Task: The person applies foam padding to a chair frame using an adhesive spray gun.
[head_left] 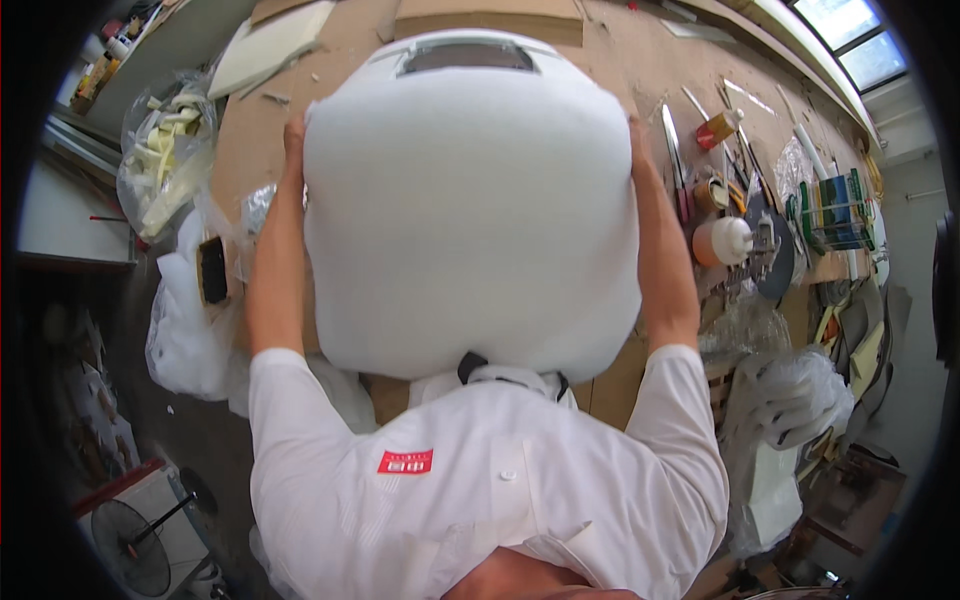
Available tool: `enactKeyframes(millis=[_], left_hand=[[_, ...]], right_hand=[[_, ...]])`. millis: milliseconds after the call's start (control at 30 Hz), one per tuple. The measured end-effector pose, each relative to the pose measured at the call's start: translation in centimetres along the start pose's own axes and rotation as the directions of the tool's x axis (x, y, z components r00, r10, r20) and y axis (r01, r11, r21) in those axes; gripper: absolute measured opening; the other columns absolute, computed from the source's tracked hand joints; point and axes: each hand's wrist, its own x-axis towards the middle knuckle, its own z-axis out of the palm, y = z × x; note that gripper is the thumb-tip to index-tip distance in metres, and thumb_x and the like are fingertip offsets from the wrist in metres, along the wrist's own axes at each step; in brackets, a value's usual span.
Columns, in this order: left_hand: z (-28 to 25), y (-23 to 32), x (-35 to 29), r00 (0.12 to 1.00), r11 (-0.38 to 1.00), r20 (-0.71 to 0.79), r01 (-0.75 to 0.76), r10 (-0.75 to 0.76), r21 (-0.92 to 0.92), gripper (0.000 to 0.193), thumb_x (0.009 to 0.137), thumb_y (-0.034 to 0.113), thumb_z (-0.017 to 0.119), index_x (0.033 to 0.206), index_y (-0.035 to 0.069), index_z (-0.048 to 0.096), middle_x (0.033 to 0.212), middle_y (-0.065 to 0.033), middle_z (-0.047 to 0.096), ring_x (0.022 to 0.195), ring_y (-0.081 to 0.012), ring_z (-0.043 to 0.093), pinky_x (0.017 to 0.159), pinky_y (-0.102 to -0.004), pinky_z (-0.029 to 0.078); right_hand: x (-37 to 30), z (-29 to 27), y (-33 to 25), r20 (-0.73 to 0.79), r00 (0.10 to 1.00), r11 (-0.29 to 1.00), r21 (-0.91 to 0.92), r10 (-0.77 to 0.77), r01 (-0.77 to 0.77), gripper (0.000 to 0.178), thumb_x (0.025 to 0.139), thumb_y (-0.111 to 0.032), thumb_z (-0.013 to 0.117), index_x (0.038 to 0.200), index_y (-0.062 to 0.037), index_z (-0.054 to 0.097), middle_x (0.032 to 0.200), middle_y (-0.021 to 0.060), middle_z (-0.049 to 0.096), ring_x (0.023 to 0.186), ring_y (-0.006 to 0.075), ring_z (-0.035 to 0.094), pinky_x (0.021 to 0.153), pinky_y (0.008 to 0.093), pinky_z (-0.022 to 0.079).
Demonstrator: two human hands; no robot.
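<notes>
"How are your hands placed?"

"Well apart from each other; my left hand point(295, 138) is on the left edge of a white padded piece point(470, 220) and my right hand point(637, 138) on its right edge, both toward the upper corners; they are clamped on it from either side, though most of my fingers are hidden."

"And the piece; what does it look like?"

"Broad and squarish with rounded corners; the white face is matt and smooth across the middle, and the soft edges bulge and run a little wavy; past its top edge shows a smooth white shell point(375, 65) with a dark opening point(470, 58) in it; something black point(471, 366) peeks out at the lower edge, too little of it to name."

"Where is it, exactly?"

"Straight in front of my chest, before the brown workbench point(245, 135); whether it rests on anything, I cannot tell."

"What's around you?"

"To my right, a white-capped bottle of orange liquid point(715, 243), a smaller red bottle point(713, 132) and a green rack point(838, 212); to my left, a clear bag of pale yellow scraps point(165, 160) and, nearer me, a dark-faced block point(212, 270); farther out, a fan point(130, 548) at the lower left and a window point(870, 62) at the upper right."
</notes>
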Motion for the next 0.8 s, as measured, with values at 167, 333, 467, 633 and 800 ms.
enactKeyframes(millis=[167,333,467,633,800], left_hand=[[-5.0,-1.3,-3.6,0.938,0.926,0.005,0.344,-0.348,-0.153,0.051,0.093,0.051,0.045,0.115,0.009,0.062,0.100,-0.0040,0.066,0.084,-0.0195,0.063,0.071,-0.0325,0.050],[-5.8,-1.3,-14.0,0.741,0.612,0.371,0.672,-0.561,-0.417,0.062,0.093,0.060,0.038,0.123,0.008,0.054,0.104,-0.0045,0.059,0.090,-0.0146,0.058,0.080,-0.0300,0.046],[-2.8,-5.8,-18.6,0.666,0.685,0.375,0.721,-0.645,-0.100,0.037,0.095,0.043,0.049,0.114,0.013,0.059,0.101,-0.0031,0.065,0.085,-0.0193,0.058,0.079,-0.0337,0.045],[0.4,0.5,-18.5,0.920,0.928,-0.289,0.323,-0.263,0.184,0.038,0.096,0.032,0.045,0.091,-0.001,0.063,0.085,-0.0228,0.066,0.081,-0.0415,0.063,0.074,-0.0483,0.048],[2.6,9.7,-17.1,0.948,0.847,-0.113,0.317,-0.298,0.428,0.030,0.096,0.018,0.040,0.112,0.000,0.058,0.093,-0.0256,0.063,0.090,-0.0404,0.061,0.081,-0.0457,0.048]], right_hand=[[-1.1,-3.9,-0.9,0.397,0.918,0.869,0.450,0.012,-0.206,0.069,0.093,-0.055,0.042,0.124,0.0061,0.053,0.117,0.0180,0.061,0.106,0.0308,0.057,0.093,0.0415,0.043],[-12.1,-10.4,4.2,0.544,0.835,0.592,0.700,-0.079,-0.400,0.061,0.098,-0.051,0.034,0.130,-0.0008,0.048,0.117,0.0106,0.058,0.106,0.0212,0.052,0.096,0.0368,0.039],[-17.4,-6.8,4.5,-0.220,0.958,0.934,0.344,0.183,-0.099,0.029,0.094,-0.028,0.058,0.089,-0.0011,0.065,0.081,0.0023,0.063,0.069,0.0109,0.053,0.066,0.0246,0.046],[-15.2,-4.2,2.6,-0.372,0.919,0.990,-0.101,-0.127,0.096,0.039,0.100,-0.028,0.043,0.086,0.0044,0.060,0.072,0.0103,0.063,0.063,0.0180,0.057,0.061,0.0332,0.047],[-8.6,2.9,19.8,-0.143,0.967,0.797,-0.598,-0.212,0.086,0.028,0.094,-0.016,0.044,0.103,0.0050,0.060,0.106,0.0225,0.064,0.098,0.0300,0.060,0.086,0.0412,0.045]])
